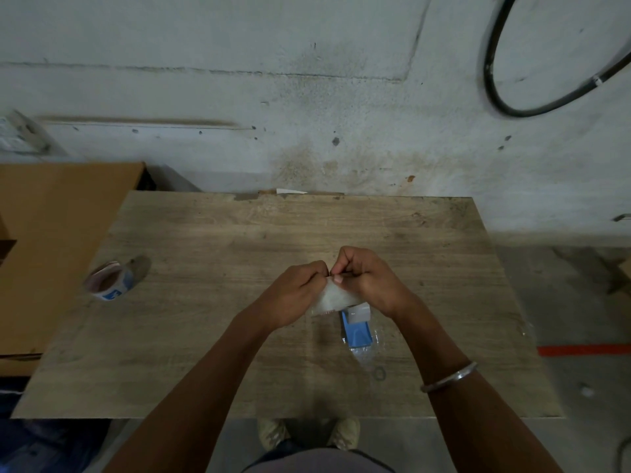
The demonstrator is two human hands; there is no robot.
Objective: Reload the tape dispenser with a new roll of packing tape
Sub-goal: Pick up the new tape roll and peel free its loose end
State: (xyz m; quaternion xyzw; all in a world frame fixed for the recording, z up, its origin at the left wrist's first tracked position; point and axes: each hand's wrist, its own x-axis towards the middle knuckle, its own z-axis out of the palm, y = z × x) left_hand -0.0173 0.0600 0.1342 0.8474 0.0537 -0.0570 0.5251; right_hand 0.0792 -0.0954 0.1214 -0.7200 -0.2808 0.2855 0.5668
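left hand [293, 295], right hand [365, 278] pinch tape strip [333, 297] | dispenser [356, 327] below

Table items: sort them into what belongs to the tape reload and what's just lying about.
For the job:
- clear tape roll, held in both hands
- blue tape dispenser
- spent cardboard core

Lying about:
- cardboard boxes
- black cable on the wall

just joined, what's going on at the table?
A person stands at a wooden table, both hands raised over a blue tape dispenser lying on it. The left hand and right hand pinch the end of a clear strip of packing tape between them. An empty-looking cardboard tape core with blue print sits apart at the table's left.
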